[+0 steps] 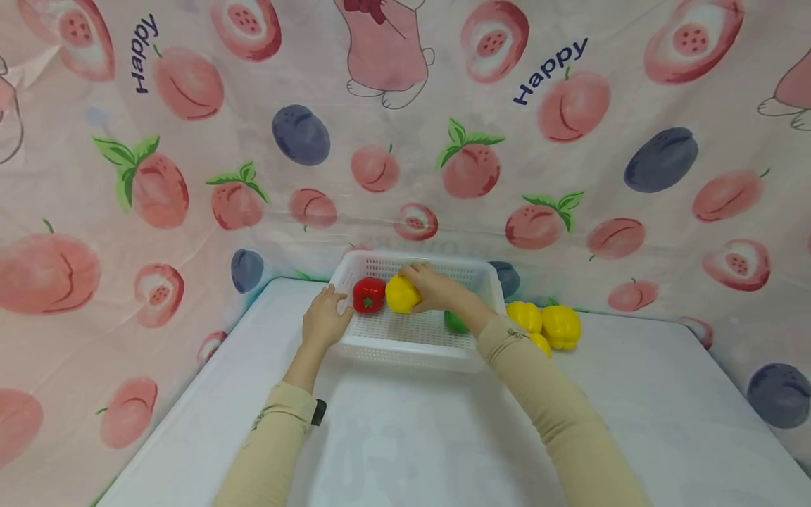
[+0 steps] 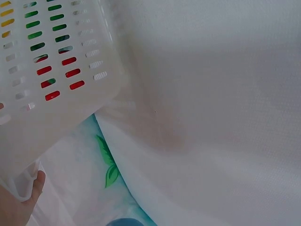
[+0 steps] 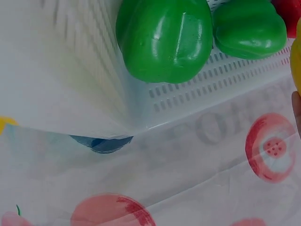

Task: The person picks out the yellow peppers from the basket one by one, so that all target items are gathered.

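Observation:
A white plastic basket [image 1: 405,350] with slotted walls stands near the back of the table. Above its floor, my right hand [image 1: 434,287] grips a yellow bell pepper [image 1: 402,294]; part of this pepper [image 3: 297,61] shows at the right edge of the right wrist view. My left hand [image 1: 325,318] holds the basket's left rim, with fingers [image 2: 38,186] hooked at the rim in the left wrist view. Inside lie a red bell pepper [image 1: 369,296], left of the yellow one, and two green bell peppers, a nearer one [image 3: 164,40] and a smaller-looking one [image 3: 249,29]. In the head view my right arm partly hides the green [image 1: 454,322].
Several yellow bell peppers [image 1: 561,327] sit on the table just right of the basket, partly behind my right sleeve. The white table [image 1: 405,429] ends at the back against a fruit-printed cloth [image 1: 405,141], close behind the basket.

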A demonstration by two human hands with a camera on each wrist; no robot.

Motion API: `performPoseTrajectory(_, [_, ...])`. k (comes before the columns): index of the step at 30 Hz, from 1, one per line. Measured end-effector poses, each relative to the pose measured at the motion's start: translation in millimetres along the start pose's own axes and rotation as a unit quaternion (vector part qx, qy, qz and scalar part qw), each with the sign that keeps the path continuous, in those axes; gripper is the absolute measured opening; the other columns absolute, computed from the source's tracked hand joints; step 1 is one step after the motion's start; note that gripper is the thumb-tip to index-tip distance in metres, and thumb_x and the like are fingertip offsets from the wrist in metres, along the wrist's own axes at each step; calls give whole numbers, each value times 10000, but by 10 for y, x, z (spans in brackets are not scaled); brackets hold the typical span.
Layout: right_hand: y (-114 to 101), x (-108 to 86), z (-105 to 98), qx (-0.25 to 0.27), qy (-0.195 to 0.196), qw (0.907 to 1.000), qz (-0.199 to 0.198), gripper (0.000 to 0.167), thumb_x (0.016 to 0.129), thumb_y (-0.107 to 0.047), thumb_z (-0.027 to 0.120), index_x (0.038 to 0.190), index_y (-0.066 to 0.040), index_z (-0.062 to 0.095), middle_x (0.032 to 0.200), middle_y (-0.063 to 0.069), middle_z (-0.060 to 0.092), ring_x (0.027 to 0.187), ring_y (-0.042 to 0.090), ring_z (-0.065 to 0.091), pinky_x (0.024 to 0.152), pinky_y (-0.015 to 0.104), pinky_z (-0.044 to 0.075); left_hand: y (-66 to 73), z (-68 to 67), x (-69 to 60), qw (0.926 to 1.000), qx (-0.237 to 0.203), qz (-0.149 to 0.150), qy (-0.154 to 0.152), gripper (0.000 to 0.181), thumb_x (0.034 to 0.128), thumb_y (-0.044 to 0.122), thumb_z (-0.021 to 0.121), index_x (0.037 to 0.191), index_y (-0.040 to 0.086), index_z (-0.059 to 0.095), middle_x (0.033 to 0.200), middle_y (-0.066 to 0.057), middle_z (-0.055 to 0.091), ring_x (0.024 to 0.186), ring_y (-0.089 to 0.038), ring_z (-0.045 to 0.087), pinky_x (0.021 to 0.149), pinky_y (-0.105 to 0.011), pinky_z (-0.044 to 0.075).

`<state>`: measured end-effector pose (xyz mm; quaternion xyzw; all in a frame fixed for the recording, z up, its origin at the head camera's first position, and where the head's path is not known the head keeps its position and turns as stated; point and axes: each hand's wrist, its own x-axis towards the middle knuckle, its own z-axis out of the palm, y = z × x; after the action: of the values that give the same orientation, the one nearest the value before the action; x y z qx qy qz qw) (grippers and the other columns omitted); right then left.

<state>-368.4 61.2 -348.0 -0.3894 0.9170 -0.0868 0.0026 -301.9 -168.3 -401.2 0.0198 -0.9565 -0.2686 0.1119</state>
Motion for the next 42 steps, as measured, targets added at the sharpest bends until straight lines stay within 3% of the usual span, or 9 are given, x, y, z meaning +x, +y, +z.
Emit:
performPoseTrajectory(5, [36,-54,-24,35,122,9999,109,721,764,-123,775,1367,-128,381,1259,127,476,1126,305,464,1016,419,465,8,6,13,10000,7,-3,-14,427,913,260,511,1275,41,571,1487,-198,359,1406,-345,292,1091,-569,317])
performPoseTrajectory(8, [54,-95,-39,173,41,9993,321,812,769,-108,769,1441,-206,324,1289,135,431,1152,317,451,996,436,479,12,7,12,10000,19,0,-38,434,915,263,503,1282,38,562,1489,-203,351,1405,-355,289,1087,-582,314])
performPoseTrajectory(14, [83,-179,-57,308,-143,9964,782,897,786,-105,752,1486,-341,243,1454,233,270,1271,428,389,984,511,470,15,6,0,10000,70,-46,-53,440,916,264,490,1288,38,553,1492,-203,346,1408,-354,283,1095,-573,306])
performPoseTrajectory(18, [121,-224,-67,241,-45,9951,953,839,783,-115,758,1471,-294,313,1458,251,262,1248,446,406,970,506,482,12,14,3,10000,67,-38,-30,440,914,264,490,1285,36,555,1489,-203,352,1407,-352,285,1096,-570,309])
performPoseTrajectory(25, [231,-300,-79,-59,335,9961,809,780,760,-123,773,1427,-207,379,1332,187,378,1087,358,483,902,466,524,19,9,4,10000,80,-15,-8,439,911,263,491,1282,36,560,1484,-205,360,1403,-355,292,1083,-579,319])
performPoseTrajectory(31, [278,-367,-83,18,500,9965,674,770,768,-142,757,1418,-145,342,1433,138,340,1134,366,468,930,476,505,12,30,8,10000,14,-47,-30,439,910,264,502,1286,43,558,1491,-193,354,1409,-344,284,1089,-572,316])
performPoseTrajectory(42, [262,-467,-98,-195,891,9931,734,815,759,-215,769,1410,-72,300,1350,168,434,1163,342,442,1023,476,438,-5,29,16,10000,13,-7,-5,437,915,269,502,1284,42,560,1486,-208,354,1404,-356,289,1084,-578,319])
